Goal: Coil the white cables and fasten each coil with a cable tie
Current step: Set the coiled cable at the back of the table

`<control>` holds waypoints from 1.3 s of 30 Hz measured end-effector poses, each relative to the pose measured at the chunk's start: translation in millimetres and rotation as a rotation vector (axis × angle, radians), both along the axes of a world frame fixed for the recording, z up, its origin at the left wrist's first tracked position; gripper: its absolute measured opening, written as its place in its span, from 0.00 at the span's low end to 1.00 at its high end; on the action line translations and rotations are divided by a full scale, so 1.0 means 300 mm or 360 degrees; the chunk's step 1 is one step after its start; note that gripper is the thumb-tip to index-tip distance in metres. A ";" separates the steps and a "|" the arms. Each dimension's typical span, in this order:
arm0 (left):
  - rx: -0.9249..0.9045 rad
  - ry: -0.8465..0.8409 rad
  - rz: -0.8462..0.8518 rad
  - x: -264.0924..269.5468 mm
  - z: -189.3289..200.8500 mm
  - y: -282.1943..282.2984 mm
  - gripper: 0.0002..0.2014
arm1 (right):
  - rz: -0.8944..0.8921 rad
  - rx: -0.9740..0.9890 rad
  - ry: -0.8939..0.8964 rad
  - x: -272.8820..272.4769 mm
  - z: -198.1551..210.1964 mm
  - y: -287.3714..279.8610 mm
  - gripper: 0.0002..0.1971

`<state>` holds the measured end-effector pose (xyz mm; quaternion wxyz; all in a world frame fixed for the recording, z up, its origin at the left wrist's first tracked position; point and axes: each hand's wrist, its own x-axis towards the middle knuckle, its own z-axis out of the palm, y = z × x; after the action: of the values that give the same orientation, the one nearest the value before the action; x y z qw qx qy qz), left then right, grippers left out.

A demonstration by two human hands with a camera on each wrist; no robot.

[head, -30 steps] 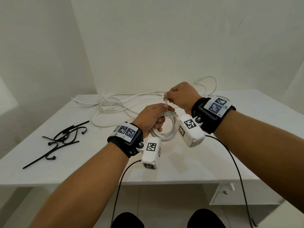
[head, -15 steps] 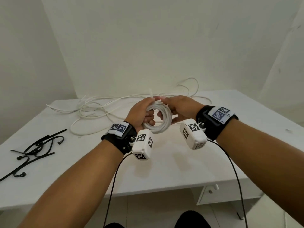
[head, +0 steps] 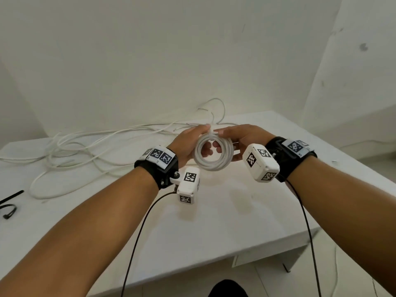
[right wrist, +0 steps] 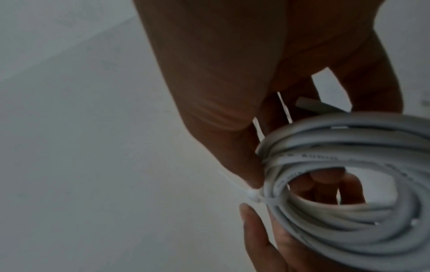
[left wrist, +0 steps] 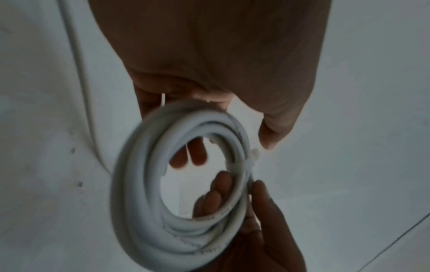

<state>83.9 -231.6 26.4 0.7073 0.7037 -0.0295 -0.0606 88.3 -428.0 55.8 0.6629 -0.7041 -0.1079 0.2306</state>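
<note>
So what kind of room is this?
Probably a plain workroom or office: bare white walls, a white desk with a small drawer underneath, and loose white cables spread across it.

Perhaps office: bare white desk (head: pixel 214 228)

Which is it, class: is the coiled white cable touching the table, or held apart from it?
Apart. In the head view, both hands hold the coiled white cable above the table, with bare tabletop visible below it.
</note>
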 end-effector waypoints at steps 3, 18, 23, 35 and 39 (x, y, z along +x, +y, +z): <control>0.0313 -0.0009 -0.0009 0.108 -0.009 -0.055 0.25 | -0.0156 0.0046 0.0067 0.085 0.012 -0.114 0.15; 0.2311 0.0039 -0.0261 0.493 -0.214 -0.104 0.62 | -0.0907 -0.1453 -0.0777 0.727 0.057 -0.410 0.19; 0.2396 0.0098 -0.0401 0.507 -0.232 -0.101 0.55 | -0.0710 -0.1920 -0.0933 0.955 0.050 -0.375 0.18; 0.2460 0.0186 -0.0481 0.477 -0.231 -0.119 0.50 | -0.0651 -0.2250 -0.0993 1.298 -0.073 -0.359 0.09; 0.2480 0.0209 -0.0487 0.486 -0.243 -0.122 0.50 | -0.0655 -0.2368 -0.1036 1.338 -0.127 -0.356 0.03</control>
<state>229.7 -268.2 -46.6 -0.0043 0.9789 -0.0332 -0.2017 489.6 -534.9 17.6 -0.0101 -0.9949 0.0170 -0.0988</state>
